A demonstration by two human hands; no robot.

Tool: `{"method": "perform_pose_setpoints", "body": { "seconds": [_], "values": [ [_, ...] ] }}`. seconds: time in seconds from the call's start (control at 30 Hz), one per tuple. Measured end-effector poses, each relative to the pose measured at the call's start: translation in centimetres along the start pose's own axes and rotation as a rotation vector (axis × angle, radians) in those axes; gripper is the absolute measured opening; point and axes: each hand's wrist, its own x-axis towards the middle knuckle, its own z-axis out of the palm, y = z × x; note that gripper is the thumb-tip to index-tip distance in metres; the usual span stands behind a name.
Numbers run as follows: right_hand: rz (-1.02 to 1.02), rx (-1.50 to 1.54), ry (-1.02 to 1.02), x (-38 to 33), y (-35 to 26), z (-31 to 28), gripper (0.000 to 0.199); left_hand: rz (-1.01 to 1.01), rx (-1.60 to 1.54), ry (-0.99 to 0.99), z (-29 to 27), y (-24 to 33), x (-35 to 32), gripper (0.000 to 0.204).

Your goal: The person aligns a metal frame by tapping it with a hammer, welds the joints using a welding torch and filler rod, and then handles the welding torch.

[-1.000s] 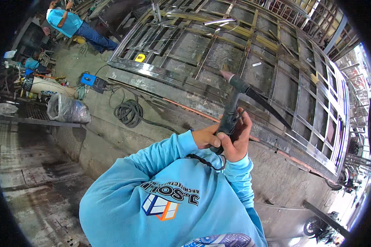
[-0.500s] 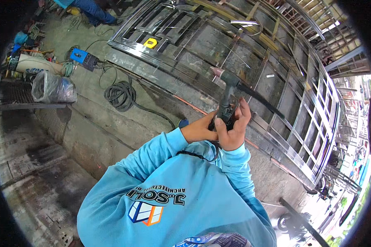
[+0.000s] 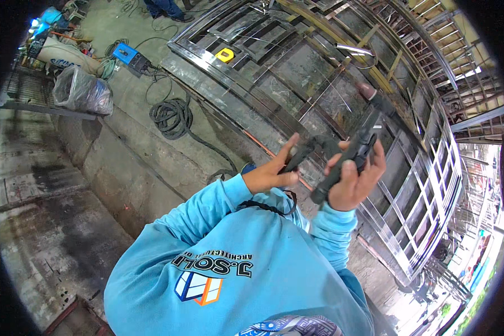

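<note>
1. Concrete workshop floor [image 3: 123,151] carries a steel gate frame [image 3: 319,73] on the far right
2. Coiled black cable [image 3: 172,116] lies far left
3. Right hand [image 3: 353,182] grips a dark power tool [image 3: 347,157]; left hand [image 3: 271,171] pinches its black attachment [image 3: 308,148], whose shape is unclear

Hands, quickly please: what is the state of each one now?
Left hand: closed on the black cable of the tool.
Right hand: closed around the dark power tool.

The black tool's [image 3: 347,159] grip is hidden inside the right hand [image 3: 353,182].
</note>
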Motion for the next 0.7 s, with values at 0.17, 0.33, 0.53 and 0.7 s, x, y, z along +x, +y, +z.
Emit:
{"method": "perform_pose_setpoints", "body": {
  "seconds": [0.17,0.33,0.53,0.7],
  "values": [
    [0.041,0.208,-0.064,0.7,-1.5,-4.4,0.083,0.001,0.211,0.146,3.3,0.0,2.5,0.073],
    [0.139,0.506,-0.160,-0.4,0.2,-5.7,0.088,0.003,0.086,0.244,5.7,-4.0,4.8,0.053],
    [0.233,0.659,-0.328,-1.0,4.9,-6.5,0.084,0.066,-0.448,0.270,9.8,-4.9,3.5,0.073],
    [0.295,0.678,-0.376,-2.3,5.8,-5.3,0.091,-0.035,0.081,0.346,10.3,-5.3,1.4,0.103]
  ]
}}
